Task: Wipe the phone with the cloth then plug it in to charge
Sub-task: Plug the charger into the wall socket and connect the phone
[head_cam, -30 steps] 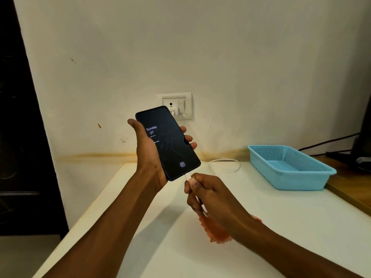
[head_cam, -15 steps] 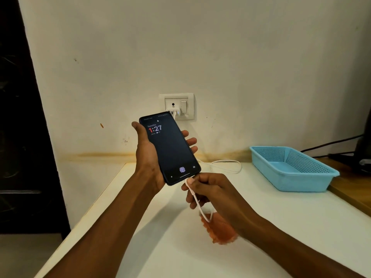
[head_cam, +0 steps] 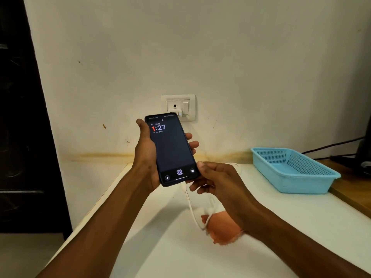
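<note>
A black phone is upright above the white table, its lock screen lit and showing 1:27. My left hand grips it from behind and the side. A white charging cable is plugged into the phone's bottom edge and loops down to the table. My right hand touches the phone's lower right corner with thumb and fingertips, off the cable. An orange cloth lies on the table below my right forearm, partly hidden by it. The white charger sits in the wall socket, behind the phone's top.
A light blue perforated basket stands on the white table at the right. Beyond it is a wooden surface with black cables. A dark cabinet fills the left side. The table's left edge drops to the floor.
The cable plug went into the phone's bottom port and the screen brightened to the lock screen. My right hand left the cable and rose to the phone's lower right corner.
</note>
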A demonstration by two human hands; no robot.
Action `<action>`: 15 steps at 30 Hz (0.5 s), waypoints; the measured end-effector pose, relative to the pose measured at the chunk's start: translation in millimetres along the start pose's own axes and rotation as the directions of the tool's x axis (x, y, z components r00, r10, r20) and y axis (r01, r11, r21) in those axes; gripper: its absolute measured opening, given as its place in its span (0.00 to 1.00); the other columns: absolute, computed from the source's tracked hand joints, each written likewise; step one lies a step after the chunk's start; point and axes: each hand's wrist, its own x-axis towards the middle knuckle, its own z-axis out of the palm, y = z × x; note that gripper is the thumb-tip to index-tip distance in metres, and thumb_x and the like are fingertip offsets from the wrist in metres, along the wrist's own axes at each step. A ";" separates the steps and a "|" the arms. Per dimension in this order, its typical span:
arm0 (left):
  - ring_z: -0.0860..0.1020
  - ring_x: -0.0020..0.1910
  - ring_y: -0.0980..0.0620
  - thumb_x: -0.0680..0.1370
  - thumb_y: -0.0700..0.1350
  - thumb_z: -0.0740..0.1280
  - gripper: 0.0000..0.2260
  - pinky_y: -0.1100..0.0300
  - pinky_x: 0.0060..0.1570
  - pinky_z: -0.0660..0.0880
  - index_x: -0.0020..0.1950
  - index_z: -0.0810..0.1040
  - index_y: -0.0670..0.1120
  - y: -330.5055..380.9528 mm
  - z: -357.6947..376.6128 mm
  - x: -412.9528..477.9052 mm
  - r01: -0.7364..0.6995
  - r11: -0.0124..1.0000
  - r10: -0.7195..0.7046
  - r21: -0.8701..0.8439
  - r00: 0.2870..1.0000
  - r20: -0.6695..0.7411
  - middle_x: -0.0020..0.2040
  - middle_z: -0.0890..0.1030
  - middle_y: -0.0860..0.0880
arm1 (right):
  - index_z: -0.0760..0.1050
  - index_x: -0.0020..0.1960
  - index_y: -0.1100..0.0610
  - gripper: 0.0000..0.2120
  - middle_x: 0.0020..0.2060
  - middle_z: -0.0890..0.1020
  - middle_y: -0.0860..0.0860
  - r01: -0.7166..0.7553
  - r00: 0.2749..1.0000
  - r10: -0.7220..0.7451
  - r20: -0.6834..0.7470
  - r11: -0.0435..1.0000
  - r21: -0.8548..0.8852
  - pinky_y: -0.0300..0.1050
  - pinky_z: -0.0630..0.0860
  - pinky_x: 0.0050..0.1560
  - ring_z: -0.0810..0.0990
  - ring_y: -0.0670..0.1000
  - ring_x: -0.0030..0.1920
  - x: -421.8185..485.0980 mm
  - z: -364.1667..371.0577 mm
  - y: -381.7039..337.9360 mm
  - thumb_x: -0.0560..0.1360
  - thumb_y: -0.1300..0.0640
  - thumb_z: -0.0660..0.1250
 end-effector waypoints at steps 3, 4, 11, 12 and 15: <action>0.83 0.51 0.38 0.72 0.75 0.45 0.42 0.43 0.55 0.77 0.61 0.79 0.43 5.7 0.6 -2.1 -0.009 1.000 0.008 0.027 1.000 0.008 0.56 0.83 0.39 | 0.80 0.57 0.59 0.14 0.46 0.86 0.57 -0.006 0.999 0.004 0.039 0.999 0.036 0.40 0.79 0.43 0.83 0.51 0.40 2.2 0.4 -3.4 0.81 0.54 0.58; 0.83 0.50 0.38 0.72 0.74 0.45 0.42 0.43 0.53 0.77 0.61 0.78 0.44 8.3 0.8 -3.5 -0.011 0.999 0.011 0.033 1.000 0.007 0.56 0.83 0.39 | 0.80 0.57 0.59 0.14 0.47 0.86 0.58 -0.009 0.998 0.006 0.055 0.998 0.056 0.41 0.79 0.43 0.83 0.51 0.40 2.8 1.0 -4.5 0.81 0.54 0.59; 0.83 0.51 0.39 0.73 0.73 0.44 0.40 0.44 0.52 0.78 0.63 0.77 0.44 29.3 -2.6 -11.0 -0.015 0.994 0.018 0.110 0.999 -0.033 0.56 0.83 0.39 | 0.80 0.57 0.62 0.14 0.47 0.86 0.60 -0.010 0.995 -0.003 0.100 0.991 0.131 0.41 0.79 0.44 0.84 0.53 0.43 7.3 14.9 -11.4 0.80 0.56 0.60; 0.83 0.52 0.39 0.74 0.73 0.44 0.40 0.44 0.52 0.78 0.63 0.77 0.45 32.9 -3.9 -12.3 -0.020 0.991 0.025 0.130 0.999 -0.039 0.56 0.83 0.39 | 0.79 0.58 0.62 0.13 0.47 0.85 0.60 -0.016 0.995 0.002 0.101 0.990 0.138 0.41 0.79 0.44 0.85 0.54 0.44 7.8 18.1 -12.8 0.80 0.56 0.60; 0.83 0.52 0.39 0.76 0.70 0.45 0.37 0.43 0.51 0.78 0.62 0.78 0.45 42.4 -6.5 -17.6 -0.037 0.981 0.051 0.188 0.996 -0.070 0.56 0.83 0.39 | 0.77 0.60 0.63 0.13 0.48 0.85 0.62 -0.042 0.993 0.021 0.118 0.983 0.177 0.42 0.79 0.44 0.85 0.55 0.45 9.4 28.0 -16.5 0.80 0.58 0.61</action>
